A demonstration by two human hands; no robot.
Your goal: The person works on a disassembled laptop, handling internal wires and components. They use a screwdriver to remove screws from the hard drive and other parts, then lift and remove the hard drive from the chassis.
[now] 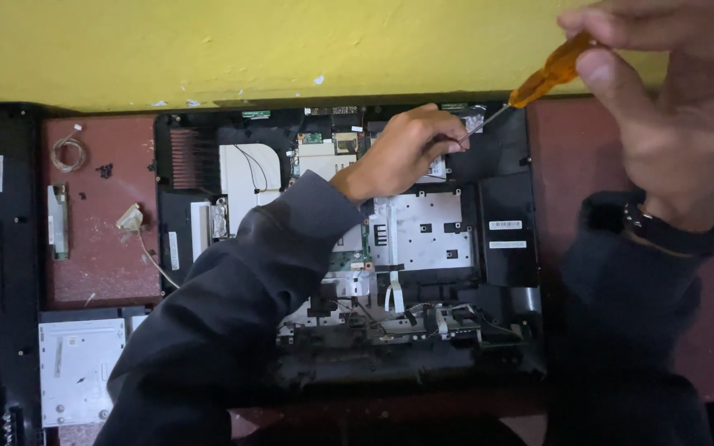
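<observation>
An opened laptop base [506, 165] lies on a dark red table, its boards, metal plates and cables exposed. My left hand [402, 153] reaches across it and rests with curled fingers on the far upper part, next to the screwdriver's tip. My right hand [675, 107], with a dark watch on the wrist, grips an orange-handled screwdriver [547, 76] raised at the upper right. Its thin shaft slants down-left to a point just beside my left fingers. Both arms wear dark sleeves.
A small coiled wire [69, 152], tiny dark screws [106, 171], a narrow green board [59, 220] and a cabled part [130, 218] lie on the table [97, 256] at left. A silver drive [76, 367] sits lower left. A yellow wall [208, 41] runs behind.
</observation>
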